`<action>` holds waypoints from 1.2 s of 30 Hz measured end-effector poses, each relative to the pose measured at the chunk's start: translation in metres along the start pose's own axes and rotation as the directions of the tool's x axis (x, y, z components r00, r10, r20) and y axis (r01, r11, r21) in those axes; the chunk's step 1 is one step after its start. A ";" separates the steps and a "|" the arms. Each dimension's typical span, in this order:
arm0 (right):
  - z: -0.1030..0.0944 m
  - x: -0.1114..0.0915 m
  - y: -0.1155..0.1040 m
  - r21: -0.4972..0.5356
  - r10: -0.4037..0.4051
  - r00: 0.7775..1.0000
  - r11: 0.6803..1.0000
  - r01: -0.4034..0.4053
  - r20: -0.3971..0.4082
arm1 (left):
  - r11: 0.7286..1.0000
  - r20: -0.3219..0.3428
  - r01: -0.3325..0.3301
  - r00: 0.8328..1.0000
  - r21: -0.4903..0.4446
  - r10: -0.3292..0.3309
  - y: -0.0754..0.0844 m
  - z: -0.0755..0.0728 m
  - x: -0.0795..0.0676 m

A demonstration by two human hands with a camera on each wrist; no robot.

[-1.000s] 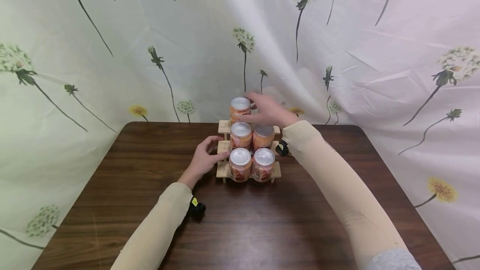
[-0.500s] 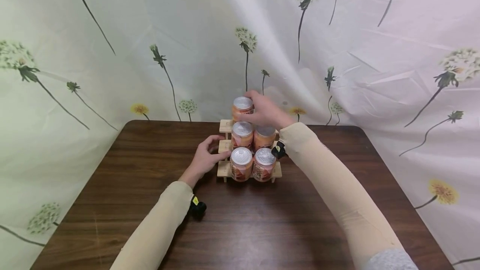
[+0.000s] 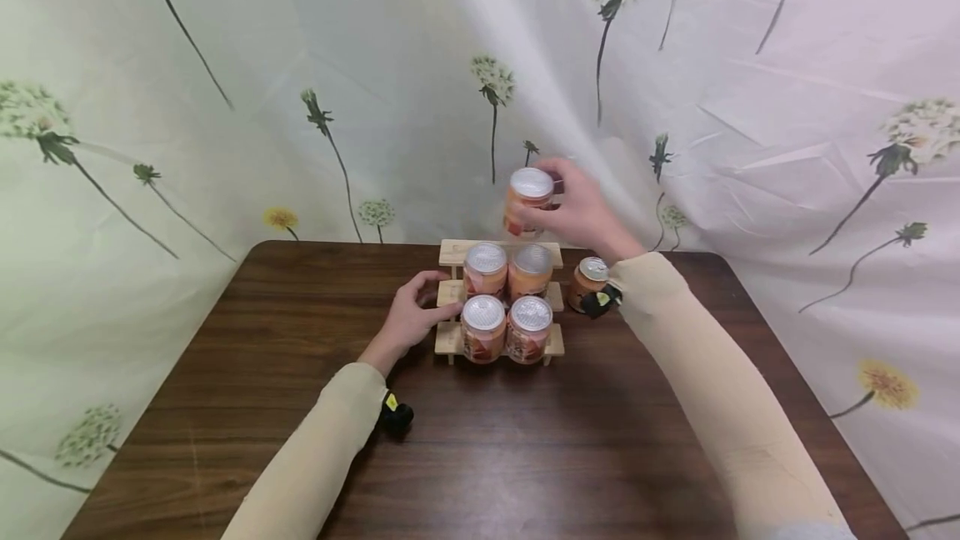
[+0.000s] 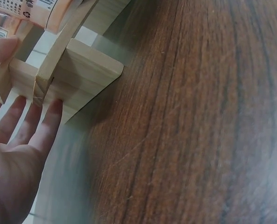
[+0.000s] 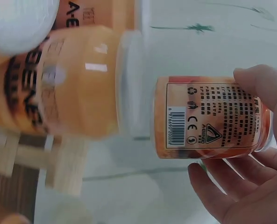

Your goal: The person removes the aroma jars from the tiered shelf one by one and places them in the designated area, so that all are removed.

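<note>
A small three-step wooden rack point(image 3: 455, 252) stands on the table, with orange-labelled, silver-lidded cans on its steps. Two cans sit on the middle step and two, including the front left can point(image 3: 483, 332), on the lowest. My right hand point(image 3: 581, 211) grips another can point(image 5: 203, 119) between thumb and fingers, raised above the bare top step. At the rack's left end, my left hand point(image 3: 408, 319) holds the step ends between spread thumb and fingers. In the left wrist view, its fingertips point(image 4: 54, 109) meet the wood and the thumb lies near a can.
One more can point(image 3: 592, 271) stands on the table right of the rack, partly behind the right wrist camera point(image 3: 600, 302). A flower-print cloth point(image 3: 420, 107) hangs behind the dark wooden table point(image 3: 480, 457).
My right hand has lifted the can off the top step, up and to the right. The can right of the rack has come into view. My left hand stays in place.
</note>
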State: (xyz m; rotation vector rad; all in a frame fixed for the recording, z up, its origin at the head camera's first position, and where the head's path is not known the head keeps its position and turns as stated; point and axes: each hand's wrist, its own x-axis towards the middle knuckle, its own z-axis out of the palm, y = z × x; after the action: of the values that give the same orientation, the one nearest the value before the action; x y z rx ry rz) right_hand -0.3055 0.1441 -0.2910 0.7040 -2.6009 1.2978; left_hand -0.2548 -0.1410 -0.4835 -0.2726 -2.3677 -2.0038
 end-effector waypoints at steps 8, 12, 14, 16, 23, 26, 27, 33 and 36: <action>-0.048 -0.033 0.022 0.044 0.057 0.990 0.998 -0.052 -0.129 | 1.000 0.003 -0.007 1.000 -0.003 0.007 -0.002 -0.002 0.000; -0.067 -0.051 0.040 -0.003 0.106 0.978 0.994 -0.108 -0.179 | 1.000 -0.002 -0.007 1.000 0.008 0.007 -0.004 -0.003 0.002; -0.074 -0.060 0.050 -0.018 0.127 0.974 0.991 -0.132 -0.189 | 1.000 0.000 -0.006 1.000 0.007 0.006 -0.005 -0.003 0.002; -0.078 -0.069 0.059 -0.033 0.145 0.970 0.987 -0.155 -0.196 | 1.000 0.001 -0.003 1.000 0.004 0.003 -0.004 -0.003 0.001; -0.087 -0.090 0.093 -0.064 0.197 0.952 0.974 -0.217 -0.236 | 1.000 0.006 0.005 1.000 -0.005 -0.005 0.000 -0.001 -0.001; -0.089 -0.096 0.104 -0.091 0.200 0.947 0.969 -0.229 -0.252 | 1.000 -0.001 0.004 1.000 -0.002 -0.004 0.000 -0.002 -0.002; -0.090 -0.097 0.108 -0.097 0.203 0.947 0.968 -0.233 -0.249 | 1.000 -0.005 0.004 1.000 -0.001 -0.004 0.000 -0.002 -0.002; -0.085 -0.109 0.131 -0.146 0.230 0.951 0.954 -0.263 -0.208 | 1.000 -0.003 0.014 1.000 -0.001 -0.014 -0.001 -0.002 -0.002; -0.080 -0.114 0.144 -0.173 0.235 0.951 0.947 -0.271 -0.200 | 1.000 0.002 0.022 1.000 0.000 -0.022 -0.001 -0.002 -0.002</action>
State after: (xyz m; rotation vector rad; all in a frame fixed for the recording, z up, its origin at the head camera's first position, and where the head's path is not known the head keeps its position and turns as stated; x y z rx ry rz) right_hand -0.2791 0.3199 -0.3833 0.2137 -2.6868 1.0796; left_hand -0.2534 -0.1429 -0.4843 -0.2493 -2.3829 -2.0137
